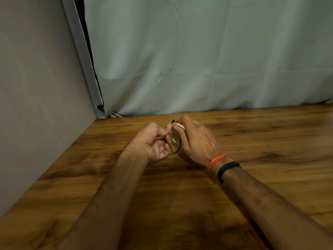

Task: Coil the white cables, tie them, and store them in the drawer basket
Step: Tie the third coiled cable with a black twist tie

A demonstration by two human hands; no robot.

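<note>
Item: cable (177, 125), white, coiled — you're holding it up off the table (252, 134), between both hands, mid-frame, near the far table edge. Coil is standing roughly upright, loop plane approx. edge-on to you; most of it is hidden behind your fingers.

Item: tie (175, 150), black, thin — one end is poking up above the coil, the rest is looping down below it between your palms.

R hand (196, 139): you're gripping the coil, fingers curled round it from the right. Nearer to the coil; it's doing the carrying.

L hand (155, 141): you're pinching the tie w/ thumb and forefinger, just beside the coil, other fingers curled in.

Judgement: tying step is under way, not done; next move prob. turns on running the tie around the coil's bundle, across its strands.

Surrounds: curtain (198, 51) behind the table, wall panel (36, 87) at left. Orange thread (216, 160) and dark band (228, 168) on your R wrist. Drawer basket isn't in view. Nothing is standing between your hands.
</note>
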